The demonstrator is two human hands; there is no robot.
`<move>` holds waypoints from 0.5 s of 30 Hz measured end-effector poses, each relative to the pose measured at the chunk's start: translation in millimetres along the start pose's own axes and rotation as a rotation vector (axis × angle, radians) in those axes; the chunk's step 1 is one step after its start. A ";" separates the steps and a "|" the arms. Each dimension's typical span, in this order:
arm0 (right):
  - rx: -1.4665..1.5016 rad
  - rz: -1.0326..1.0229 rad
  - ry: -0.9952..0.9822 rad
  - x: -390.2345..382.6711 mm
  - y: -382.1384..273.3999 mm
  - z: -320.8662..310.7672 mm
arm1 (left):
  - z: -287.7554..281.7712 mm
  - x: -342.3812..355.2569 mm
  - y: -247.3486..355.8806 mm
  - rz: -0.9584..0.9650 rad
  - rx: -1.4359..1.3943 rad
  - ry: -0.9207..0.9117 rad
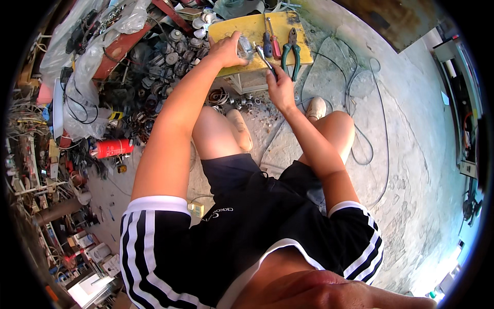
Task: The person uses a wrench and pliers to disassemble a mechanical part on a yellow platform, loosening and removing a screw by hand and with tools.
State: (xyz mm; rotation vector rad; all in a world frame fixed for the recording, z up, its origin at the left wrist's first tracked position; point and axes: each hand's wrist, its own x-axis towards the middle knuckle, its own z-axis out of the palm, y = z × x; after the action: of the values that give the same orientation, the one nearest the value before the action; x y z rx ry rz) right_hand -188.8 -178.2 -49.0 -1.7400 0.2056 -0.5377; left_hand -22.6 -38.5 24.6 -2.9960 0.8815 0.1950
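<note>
On a low yellow-topped bench (234,27), my left hand (226,51) is closed around the side of a round silver metal part (245,48). My right hand (281,88) grips the dark handle of a silver ratchet wrench (263,55). The wrench head points up toward the metal part; whether they touch is unclear. Just right of it lie a blue-handled screwdriver (267,45) and a red-handled screwdriver (276,47). Green-handled pliers (292,54) rest at the bench's right side, jaws pointing away from me.
A heap of round metal parts (175,56) crowds the bench's left side. A red cylinder (112,148) lies farther left, near plastic bags (77,103). Dark cable (355,77) loops over the concrete floor (411,144) at right. My knees flank the space before the bench.
</note>
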 end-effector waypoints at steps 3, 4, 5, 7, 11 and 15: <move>0.047 0.130 -0.019 7.0 -2.2 -6.2 | -1.2 1.4 5.5 -0.023 -0.009 0.007; 0.132 0.188 -0.024 13.6 1.3 -6.8 | -2.7 2.3 7.8 -0.034 -0.015 0.010; 0.248 0.327 -0.028 17.5 -0.5 -6.0 | -2.8 2.6 9.3 -0.033 -0.014 0.013; 0.101 0.084 0.048 11.1 13.1 -3.7 | -3.8 3.7 11.7 -0.029 -0.012 0.020; -0.138 0.145 -0.007 16.7 -22.7 -22.1 | -3.6 -1.0 8.7 -0.059 -0.021 -0.014; -0.022 0.182 -0.109 32.4 2.3 -27.2 | -6.1 4.6 14.3 -0.064 -0.020 -0.005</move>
State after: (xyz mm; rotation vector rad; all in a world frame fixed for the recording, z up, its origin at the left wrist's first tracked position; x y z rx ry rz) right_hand -172.6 -216.1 -39.3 -1.7462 0.2906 -0.3079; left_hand -25.8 -53.3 30.4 -3.0353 0.7864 0.2109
